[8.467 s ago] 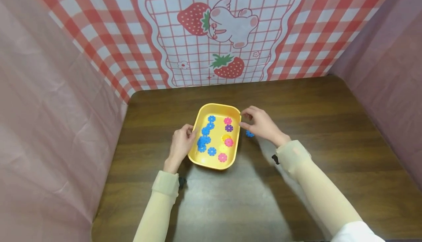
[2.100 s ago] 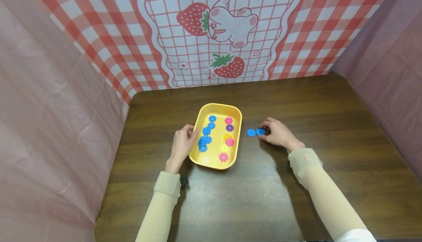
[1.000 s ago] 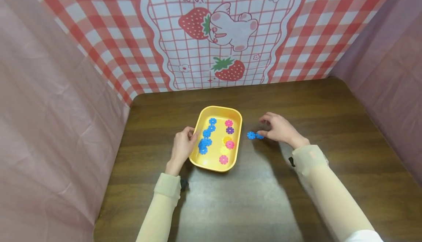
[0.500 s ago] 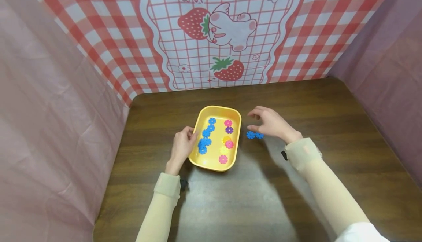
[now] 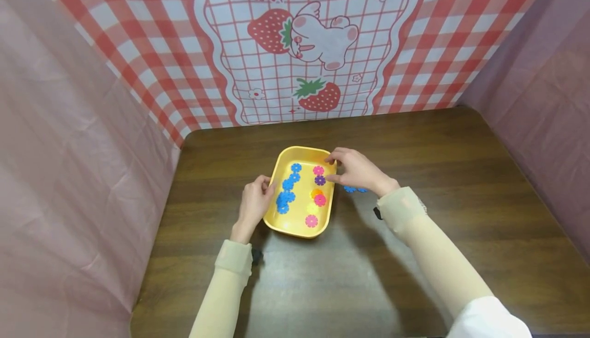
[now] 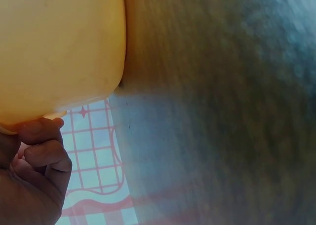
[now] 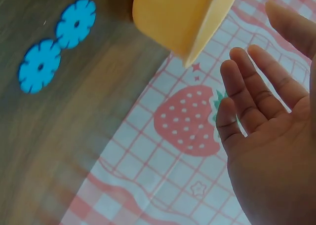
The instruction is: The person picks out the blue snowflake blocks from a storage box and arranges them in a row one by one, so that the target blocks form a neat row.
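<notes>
A yellow plastic tray (image 5: 298, 225) sits on the wooden table. My left hand (image 5: 254, 202) pinches its left rim; the left wrist view shows curled fingers (image 6: 48, 153) at the tray's edge. Over the right rim reaches my right hand (image 5: 357, 169), thumb and fingers parted above a purple snowflake disc (image 5: 320, 180) and a pink one (image 5: 318, 170). Nothing lies between the spread fingers (image 7: 259, 96) in the right wrist view. Several blue snowflake discs (image 5: 288, 184) line the tray's left side. Outside, two blue discs (image 7: 40, 67) lie side by side, partly hidden in the head view by my right hand.
Further down the tray's right side are an orange disc (image 5: 316, 193), a pink disc (image 5: 320, 200), a pale yellow disc (image 5: 312, 208) and another pink disc (image 5: 311, 220). A red checked cloth (image 5: 221, 61) hangs behind the table (image 5: 415, 143), with pink curtains (image 5: 69, 148) at the sides.
A second blue disc has gone from the tray to beside the first on the table. My right hand released it and moved left over the tray. My left hand stayed on the rim.
</notes>
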The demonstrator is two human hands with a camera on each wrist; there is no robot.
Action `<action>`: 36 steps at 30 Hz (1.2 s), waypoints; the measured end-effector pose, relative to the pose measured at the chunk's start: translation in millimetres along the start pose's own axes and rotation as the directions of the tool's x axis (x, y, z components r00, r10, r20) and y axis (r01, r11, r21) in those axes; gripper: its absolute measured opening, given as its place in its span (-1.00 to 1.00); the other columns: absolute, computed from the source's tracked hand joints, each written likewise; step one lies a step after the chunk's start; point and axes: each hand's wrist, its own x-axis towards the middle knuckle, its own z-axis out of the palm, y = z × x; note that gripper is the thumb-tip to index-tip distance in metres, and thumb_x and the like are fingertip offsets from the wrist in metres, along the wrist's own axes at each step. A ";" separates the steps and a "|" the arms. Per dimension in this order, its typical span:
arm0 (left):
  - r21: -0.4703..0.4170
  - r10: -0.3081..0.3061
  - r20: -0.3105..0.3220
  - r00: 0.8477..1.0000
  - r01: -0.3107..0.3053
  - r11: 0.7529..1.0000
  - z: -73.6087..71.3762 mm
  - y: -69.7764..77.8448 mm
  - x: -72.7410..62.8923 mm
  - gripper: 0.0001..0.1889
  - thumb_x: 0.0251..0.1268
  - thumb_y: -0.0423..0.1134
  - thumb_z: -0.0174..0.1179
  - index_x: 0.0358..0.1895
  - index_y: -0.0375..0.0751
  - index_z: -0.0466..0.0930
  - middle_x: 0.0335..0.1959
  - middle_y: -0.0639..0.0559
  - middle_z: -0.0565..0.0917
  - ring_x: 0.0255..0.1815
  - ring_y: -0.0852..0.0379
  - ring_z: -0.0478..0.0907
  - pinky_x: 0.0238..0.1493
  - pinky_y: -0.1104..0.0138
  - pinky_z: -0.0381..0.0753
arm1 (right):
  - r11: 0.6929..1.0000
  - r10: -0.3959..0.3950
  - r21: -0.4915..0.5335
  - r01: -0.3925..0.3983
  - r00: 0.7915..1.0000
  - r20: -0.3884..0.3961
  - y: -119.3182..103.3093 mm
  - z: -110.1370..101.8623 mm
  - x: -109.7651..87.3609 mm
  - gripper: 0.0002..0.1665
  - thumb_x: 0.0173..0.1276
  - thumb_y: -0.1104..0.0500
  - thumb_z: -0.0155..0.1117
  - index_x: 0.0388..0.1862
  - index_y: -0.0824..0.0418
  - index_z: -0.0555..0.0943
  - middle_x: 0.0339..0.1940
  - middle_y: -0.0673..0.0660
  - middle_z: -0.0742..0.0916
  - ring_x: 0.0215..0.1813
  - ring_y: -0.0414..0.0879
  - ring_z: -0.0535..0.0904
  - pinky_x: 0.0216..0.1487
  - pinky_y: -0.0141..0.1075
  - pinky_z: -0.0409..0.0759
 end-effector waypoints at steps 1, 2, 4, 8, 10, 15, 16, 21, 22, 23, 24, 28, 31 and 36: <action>-0.001 -0.002 0.000 1.000 0.002 1.000 -0.2 0.0 0.0 -0.76 0.41 -0.22 0.25 -0.11 -0.39 0.67 -0.55 -0.04 0.57 -0.59 0.08 0.47 -0.51 0.28 0.46 | 1.000 -0.002 0.010 0.002 1.000 0.003 -1.4 1.8 1.9 -0.45 0.14 0.11 0.57 0.07 0.30 0.65 -0.06 0.21 0.70 -0.10 0.07 0.54 0.00 -0.11 0.57; 0.001 -0.005 0.001 1.000 0.005 1.000 -0.5 -0.1 -0.1 -0.76 0.41 -0.21 0.25 -0.10 -0.38 0.67 -0.55 -0.03 0.57 -0.59 0.08 0.47 -0.51 0.29 0.46 | 1.000 0.001 0.017 -0.001 1.000 0.009 -2.6 3.8 3.7 -0.45 0.14 0.11 0.58 0.07 0.30 0.65 -0.08 0.21 0.70 -0.10 0.08 0.54 -0.01 -0.12 0.58; 0.001 -0.006 0.002 1.000 0.006 1.000 -0.8 -0.3 -0.1 -0.75 0.41 -0.21 0.25 -0.11 -0.38 0.66 -0.56 -0.03 0.57 -0.59 0.09 0.47 -0.52 0.29 0.45 | 0.999 0.012 0.036 -0.013 1.000 0.027 -5.2 8.0 7.1 -0.45 0.14 0.10 0.58 0.07 0.29 0.65 -0.09 0.20 0.70 -0.10 0.11 0.55 -0.02 -0.14 0.58; 0.002 0.004 -0.008 1.000 -0.004 1.000 -1.6 0.1 0.4 -0.75 0.40 -0.22 0.25 -0.12 -0.40 0.66 -0.57 -0.03 0.57 -0.60 0.08 0.48 -0.51 0.27 0.47 | 0.998 0.042 0.043 -0.046 0.996 0.074 -11.9 15.9 13.8 -0.43 0.16 0.08 0.56 0.11 0.28 0.63 -0.05 0.19 0.70 -0.05 0.13 0.57 0.03 -0.14 0.58; 0.002 0.013 -0.016 1.000 -0.013 1.000 -1.8 0.4 0.9 -0.76 0.39 -0.24 0.25 -0.13 -0.41 0.66 -0.57 -0.04 0.58 -0.60 0.07 0.49 -0.50 0.25 0.49 | 0.998 0.040 0.041 -0.043 0.995 0.089 -15.8 19.4 17.4 -0.41 0.17 0.07 0.56 0.13 0.29 0.63 -0.02 0.19 0.70 -0.03 0.13 0.58 0.06 -0.12 0.58; -0.002 0.013 -0.016 1.000 -0.013 1.000 -2.2 1.9 1.8 -0.79 0.39 -0.26 0.25 -0.13 -0.40 0.67 -0.56 -0.04 0.60 -0.57 0.05 0.51 -0.48 0.23 0.50 | 0.999 -0.026 0.027 0.024 0.996 0.087 -22.0 28.6 25.2 -0.43 0.18 0.08 0.54 0.10 0.34 0.64 -0.04 0.20 0.70 -0.06 0.11 0.59 0.06 -0.11 0.56; -0.002 0.009 -0.012 1.000 -0.009 1.000 -2.2 2.1 1.7 -0.79 0.39 -0.26 0.25 -0.13 -0.40 0.67 -0.55 -0.04 0.60 -0.57 0.05 0.51 -0.47 0.23 0.50 | 0.999 -0.039 0.031 0.036 0.996 0.084 -22.8 30.7 26.3 -0.44 0.18 0.08 0.54 0.09 0.35 0.64 -0.06 0.21 0.70 -0.08 0.10 0.60 0.05 -0.11 0.56; -0.004 0.005 -0.009 1.000 -0.005 1.000 -1.8 1.3 -0.6 -0.79 0.39 -0.25 0.25 -0.14 -0.39 0.67 -0.55 -0.04 0.60 -0.56 0.05 0.52 -0.46 0.22 0.51 | 0.995 -0.089 0.055 0.084 0.992 0.086 -26.6 46.6 32.0 -0.48 0.19 0.10 0.53 0.05 0.37 0.65 -0.13 0.23 0.71 -0.13 0.07 0.60 -0.04 -0.15 0.58; -0.004 0.006 -0.011 1.000 -0.006 1.000 -1.8 0.9 -1.3 -0.79 0.38 -0.25 0.25 -0.15 -0.39 0.67 -0.55 -0.04 0.60 -0.56 0.05 0.52 -0.46 0.21 0.52 | 0.995 -0.091 0.056 0.086 0.992 0.091 -27.7 50.9 33.0 -0.49 0.19 0.10 0.53 0.04 0.37 0.66 -0.13 0.22 0.71 -0.13 0.05 0.59 -0.04 -0.16 0.58; -0.005 0.010 -0.015 1.000 -0.010 1.000 -1.9 0.7 -1.9 -0.79 0.38 -0.25 0.26 -0.15 -0.40 0.67 -0.55 -0.05 0.61 -0.56 0.04 0.53 -0.46 0.20 0.52 | 0.994 -0.097 0.055 0.092 0.991 0.094 -28.9 55.2 34.0 -0.50 0.20 0.10 0.52 0.03 0.36 0.67 -0.14 0.21 0.71 -0.13 0.04 0.59 -0.04 -0.16 0.57; -0.006 0.014 -0.017 1.000 -0.014 1.000 -1.9 0.6 -2.4 -0.79 0.38 -0.26 0.26 -0.15 -0.40 0.67 -0.56 -0.05 0.61 -0.57 0.04 0.53 -0.46 0.20 0.53 | 0.994 -0.102 0.052 0.097 0.990 0.094 -30.3 59.3 34.5 -0.51 0.19 0.10 0.53 0.03 0.35 0.67 -0.14 0.19 0.72 -0.14 0.03 0.58 -0.04 -0.17 0.56; -0.008 0.021 -0.023 1.000 -0.021 1.000 -1.5 0.8 -2.2 -0.79 0.37 -0.26 0.27 -0.16 -0.40 0.67 -0.56 -0.05 0.62 -0.57 0.03 0.54 -0.46 0.19 0.53 | 0.992 -0.124 0.042 0.121 0.987 0.099 -35.9 71.8 36.9 -0.53 0.20 0.10 0.53 0.01 0.33 0.67 -0.16 0.17 0.71 -0.16 0.01 0.57 -0.03 -0.18 0.53; -0.005 0.027 -0.025 0.999 -0.027 1.000 -0.8 0.2 -1.2 -0.80 0.36 -0.27 0.28 -0.16 -0.39 0.67 -0.56 -0.04 0.62 -0.57 0.03 0.54 -0.46 0.18 0.52 | 0.992 -0.124 0.045 0.120 0.985 0.119 -39.7 77.9 38.6 -0.53 0.21 0.11 0.52 0.03 0.34 0.67 -0.12 0.18 0.72 -0.12 0.03 0.60 -0.01 -0.17 0.54; -0.006 0.046 -0.027 0.999 -0.046 0.999 -0.4 -0.9 0.8 -0.81 0.36 -0.28 0.28 -0.17 -0.39 0.67 -0.57 -0.04 0.62 -0.57 0.03 0.55 -0.45 0.17 0.53 | 0.994 -0.110 0.031 0.106 0.981 0.157 -44.8 89.1 41.8 -0.54 0.22 0.14 0.52 0.04 0.34 0.67 -0.10 0.17 0.70 -0.09 0.01 0.60 0.03 -0.17 0.55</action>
